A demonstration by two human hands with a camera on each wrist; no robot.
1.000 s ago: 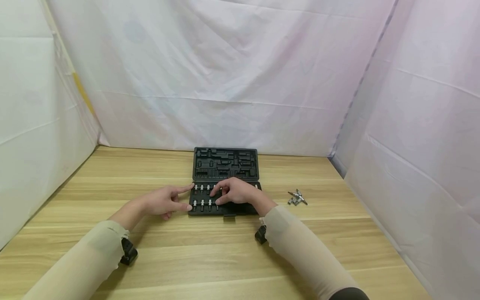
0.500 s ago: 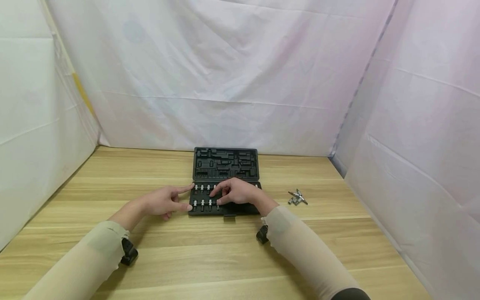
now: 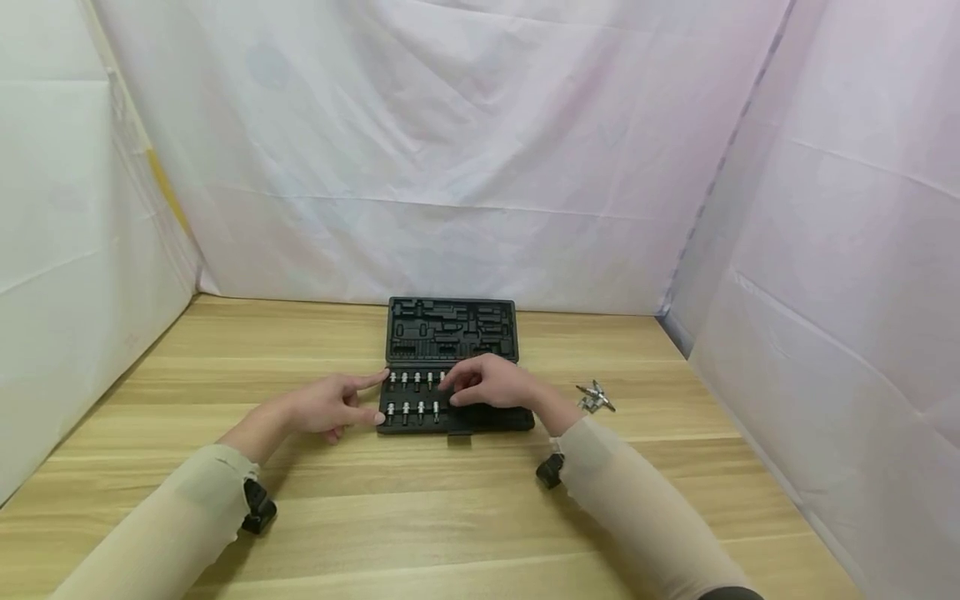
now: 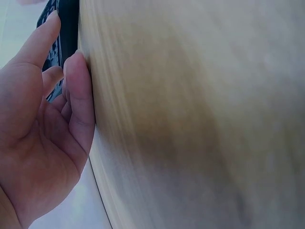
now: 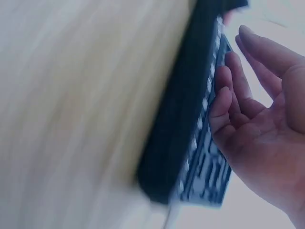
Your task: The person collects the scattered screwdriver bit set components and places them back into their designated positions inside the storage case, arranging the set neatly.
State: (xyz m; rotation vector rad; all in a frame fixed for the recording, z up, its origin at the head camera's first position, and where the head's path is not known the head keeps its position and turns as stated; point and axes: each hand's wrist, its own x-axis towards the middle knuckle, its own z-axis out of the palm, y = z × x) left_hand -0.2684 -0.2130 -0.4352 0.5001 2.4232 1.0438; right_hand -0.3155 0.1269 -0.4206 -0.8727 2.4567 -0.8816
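Note:
A black plastic case lies opened flat on the table, holding two rows of silver bit sockets in its near half. My left hand rests at its left edge, with straight thumb and index finger touching the case and the other fingers folded under. Over the middle of the near half hovers my right hand; in the right wrist view its thumb and index finger stand apart with nothing between them. Nearest it in the front row sits a bit socket. Part of the back row is hidden behind this hand.
Several loose silver bit sockets lie in a small pile right of the case. The lid with moulded recesses lies toward the back. White cloth hangs behind the wooden table and at both sides.
My right hand has let go of the bit socket in the front row and moved to the right, uncovering it. The left hand has stayed at the case's edge.

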